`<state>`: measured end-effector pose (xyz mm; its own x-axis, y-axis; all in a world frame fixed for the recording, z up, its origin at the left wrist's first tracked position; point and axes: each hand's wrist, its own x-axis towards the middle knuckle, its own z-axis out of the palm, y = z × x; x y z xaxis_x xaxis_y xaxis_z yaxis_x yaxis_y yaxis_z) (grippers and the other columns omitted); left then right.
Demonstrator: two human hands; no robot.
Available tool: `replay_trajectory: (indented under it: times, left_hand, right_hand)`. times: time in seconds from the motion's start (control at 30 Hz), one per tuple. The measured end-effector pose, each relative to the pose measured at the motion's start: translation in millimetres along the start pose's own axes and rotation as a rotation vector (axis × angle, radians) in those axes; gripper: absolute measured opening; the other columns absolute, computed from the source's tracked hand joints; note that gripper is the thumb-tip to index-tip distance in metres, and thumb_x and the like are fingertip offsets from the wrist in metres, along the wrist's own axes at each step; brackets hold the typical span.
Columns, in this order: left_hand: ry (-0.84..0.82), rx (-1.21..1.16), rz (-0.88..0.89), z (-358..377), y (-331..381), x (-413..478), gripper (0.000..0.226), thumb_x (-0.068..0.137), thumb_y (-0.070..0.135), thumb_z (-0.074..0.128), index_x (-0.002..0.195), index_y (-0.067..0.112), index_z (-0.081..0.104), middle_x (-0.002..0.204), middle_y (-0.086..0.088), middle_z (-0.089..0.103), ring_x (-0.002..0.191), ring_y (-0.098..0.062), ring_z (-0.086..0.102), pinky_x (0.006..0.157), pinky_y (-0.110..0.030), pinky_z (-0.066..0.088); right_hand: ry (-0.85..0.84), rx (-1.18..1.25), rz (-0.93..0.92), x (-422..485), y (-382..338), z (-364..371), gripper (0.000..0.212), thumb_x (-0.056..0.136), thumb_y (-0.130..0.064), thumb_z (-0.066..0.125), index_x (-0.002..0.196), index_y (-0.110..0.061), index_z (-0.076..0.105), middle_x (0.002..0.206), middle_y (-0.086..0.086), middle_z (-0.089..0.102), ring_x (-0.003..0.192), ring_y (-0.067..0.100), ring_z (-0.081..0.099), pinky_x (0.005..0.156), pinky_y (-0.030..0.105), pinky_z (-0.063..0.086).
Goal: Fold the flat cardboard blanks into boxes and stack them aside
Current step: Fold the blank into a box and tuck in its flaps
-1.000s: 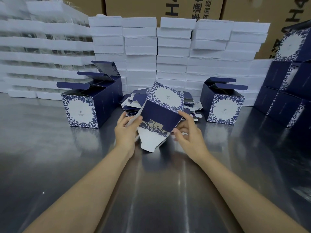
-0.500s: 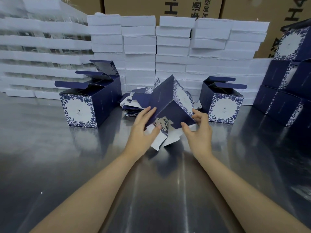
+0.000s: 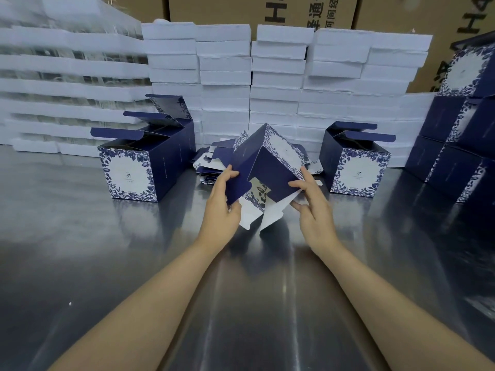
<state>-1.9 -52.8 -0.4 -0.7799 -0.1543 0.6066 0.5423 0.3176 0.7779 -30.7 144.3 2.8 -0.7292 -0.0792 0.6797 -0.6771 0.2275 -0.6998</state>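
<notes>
Tabletop [image 3: 80, 250]: bare reflective metal, fills the lower and middle view. Both forearms reach across it from the near edge.

White trays [image 3: 278, 76] stand in tall stacks along the far edge, several columns wide. Brown cartons [image 3: 214, 9] with printed characters stand behind them.

Closed boxes [image 3: 460, 145], navy with a floral border, are stacked at the far right, at least three tiers high.

Open-topped boxes: a row of three on the left [image 3: 150, 162] and one on the right [image 3: 356, 167], top flaps up, all standing on the tabletop.

Half-formed box [image 3: 267, 167] – held off the tabletop at centre, tilted on one corner, between the left and right open-topped boxes. White bottom flaps hang loose below it, toward the person.

Flat blanks [image 3: 211, 164] lie in a loose pile just behind the half-formed box, partly hidden by it.

Left hand [image 3: 221, 207] – thumb and fingers pinch a navy flap on the box's left side; the box sits up and to the right of this hand.

Right hand [image 3: 314, 210] grips the box's lower right edge between thumb and forefinger, other fingers curled below; the box sits up and to its left.
</notes>
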Motion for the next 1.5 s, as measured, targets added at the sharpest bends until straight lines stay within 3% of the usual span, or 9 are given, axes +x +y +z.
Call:
replay_trajectory:
  times: [0.2,0.3,0.47,0.57,0.9,1.07,1.27,1.4,1.5]
  left_hand:
    - [-0.061,0.000,-0.036,1,-2,0,0.070,0.071,0.002,0.042,0.117,0.055,0.045,0.153,0.017,0.031,0.136,0.000,0.037,0.097,-0.028,0.046]
    - [-0.102,0.018,0.005,1,-1,-2,0.070,0.071,-0.006,0.041,0.114,0.049,0.050,0.152,0.017,0.032,0.128,0.003,0.045,0.087,-0.019,0.048]
    - [-0.142,0.195,0.042,5,-4,-3,0.054,0.077,-0.013,0.045,0.119,0.016,0.064,0.154,0.007,0.026,0.081,0.012,0.051,0.064,-0.007,0.038]
    - [-0.096,0.221,-0.015,4,-7,-1,0.049,0.082,-0.010,0.047,0.125,0.008,0.060,0.155,0.004,0.024,0.100,0.020,0.043,0.068,-0.005,0.037]
    - [-0.164,0.253,0.109,0,6,-5,0.050,0.084,0.009,0.034,0.122,0.004,0.065,0.154,0.002,0.028,0.093,0.011,0.046,0.085,0.001,0.029]
    - [-0.099,0.216,0.066,2,7,-5,0.038,0.083,0.006,0.038,0.086,0.002,0.076,0.153,0.002,0.031,0.105,0.031,0.035,0.088,0.005,0.023]
    - [-0.190,0.278,0.122,0,0,-4,0.048,0.085,-0.008,0.041,0.129,-0.003,0.057,0.157,0.010,0.021,0.128,0.028,0.016,0.097,0.004,0.019]
    - [-0.259,0.223,0.203,1,10,-8,0.050,0.089,0.003,0.040,0.138,0.005,0.050,0.159,0.008,0.018,0.142,0.009,0.015,0.109,-0.006,0.018]
    - [-0.262,0.192,0.299,0,17,-9,0.045,0.098,0.016,0.039,0.141,0.011,0.048,0.159,0.003,0.023,0.145,-0.007,0.021,0.117,-0.025,0.021]
  right_hand:
    - [-0.038,-0.138,-0.067,-1,-4,-2,0.037,0.086,0.001,0.065,0.111,-0.025,0.062,0.154,-0.010,0.025,0.134,0.009,0.042,0.104,0.027,0.043]
    - [0.064,-0.230,-0.089,0,-2,-6,0.001,0.087,-0.011,0.070,0.087,-0.011,0.071,0.153,0.001,0.034,0.128,-0.015,0.034,0.104,0.016,0.033]
    - [0.059,-0.215,-0.103,2,2,-13,0.036,0.086,0.017,0.045,0.100,-0.004,0.070,0.148,0.003,0.038,0.137,0.004,0.035,0.107,0.027,0.037]
    - [-0.073,-0.284,-0.166,1,4,-12,0.059,0.070,0.027,0.040,0.111,-0.004,0.068,0.150,0.002,0.030,0.144,0.025,0.028,0.114,0.024,0.028]
    - [-0.033,-0.369,-0.130,3,8,-12,0.008,0.082,-0.013,0.075,0.079,-0.009,0.069,0.140,0.013,0.036,0.132,0.028,0.036,0.103,0.009,0.020]
    - [-0.045,-0.432,-0.177,1,4,-7,0.010,0.088,-0.016,0.069,0.083,-0.009,0.066,0.143,0.012,0.033,0.118,0.026,0.041,0.093,0.026,0.033]
    - [0.018,-0.393,-0.136,2,8,-10,0.009,0.088,-0.006,0.067,0.081,-0.010,0.063,0.140,0.012,0.032,0.116,-0.019,0.029,0.098,0.007,0.027]
    - [0.123,-0.285,-0.063,4,12,-13,0.010,0.088,-0.009,0.069,0.081,-0.015,0.064,0.133,-0.001,0.032,0.129,0.010,0.036,0.101,0.028,0.041]
    - [0.228,-0.198,-0.068,4,9,-13,0.020,0.084,-0.011,0.074,0.082,-0.025,0.060,0.126,-0.001,0.038,0.116,-0.002,0.044,0.088,0.011,0.041]
